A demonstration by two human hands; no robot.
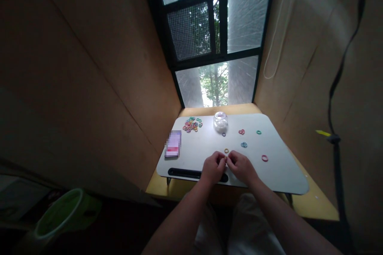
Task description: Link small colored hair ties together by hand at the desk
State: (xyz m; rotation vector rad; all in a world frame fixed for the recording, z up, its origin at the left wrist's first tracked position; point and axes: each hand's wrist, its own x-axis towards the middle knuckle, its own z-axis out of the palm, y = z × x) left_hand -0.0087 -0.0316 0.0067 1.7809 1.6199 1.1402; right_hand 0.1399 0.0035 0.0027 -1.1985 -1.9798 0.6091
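Note:
Low in the middle of the white table, my left hand (214, 166) and my right hand (239, 166) meet, with fingertips pinched together. A small yellowish hair tie (226, 158) seems to be between them, mostly hidden by the fingers. Just beyond the fingertips lies a yellow hair tie (226, 150). To the right are a blue cluster of hair ties (244, 144), a red pair (241, 132), a green one (259, 132) and a pink one (265, 158). A purple one (224, 134) rests by the clear jar (220, 122).
A pile of mixed hair ties (190, 125) lies at the table's back left, above a phone (173, 144). A black slot (184, 173) runs along the front edge of the white folding table (284, 175). A green bin (68, 213) stands on the floor at left.

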